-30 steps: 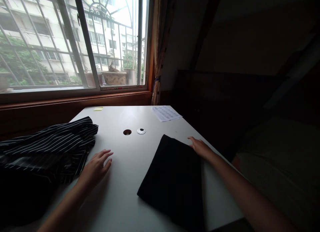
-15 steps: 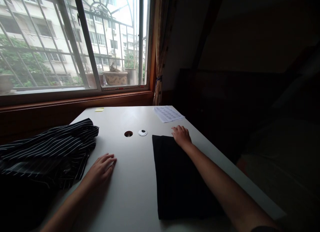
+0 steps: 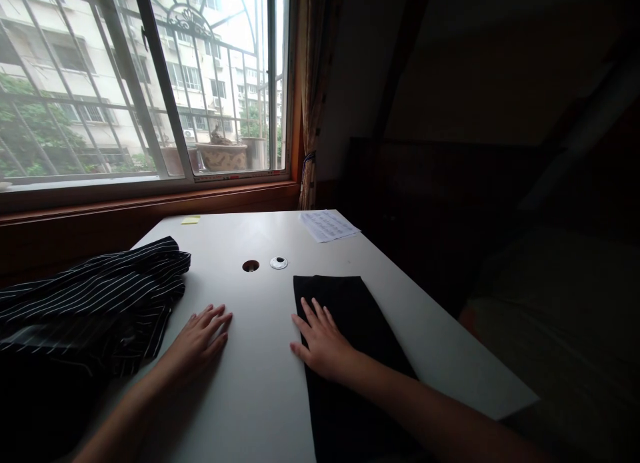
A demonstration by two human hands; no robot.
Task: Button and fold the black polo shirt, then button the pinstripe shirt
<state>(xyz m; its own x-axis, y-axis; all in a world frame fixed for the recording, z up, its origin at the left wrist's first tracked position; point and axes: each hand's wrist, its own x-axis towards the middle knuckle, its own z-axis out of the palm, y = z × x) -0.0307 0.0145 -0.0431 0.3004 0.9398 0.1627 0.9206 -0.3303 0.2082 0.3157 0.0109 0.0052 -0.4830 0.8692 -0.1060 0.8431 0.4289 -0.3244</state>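
Note:
A black folded garment lies flat on the right part of the white table; its exact kind does not show. My right hand rests on its left side with fingers spread, the thumb side reaching over the garment's left edge. On bare tabletop, between the garment and a crumpled pile of clothing, my left hand has its fingers stretched out and holds nothing. That pile, black with white stripes, lies at the left, its near part lost in shadow.
A round cable hole and its loose-looking ring cover are in the tabletop beyond my hands. Printed sheets lie at the far right corner, and a yellow sticky note at the far left. A window stands behind the table.
My right hand has moved from the garment's far right corner nearer and left, onto its left side. The left hand stays about where it was. The view has shifted slightly.

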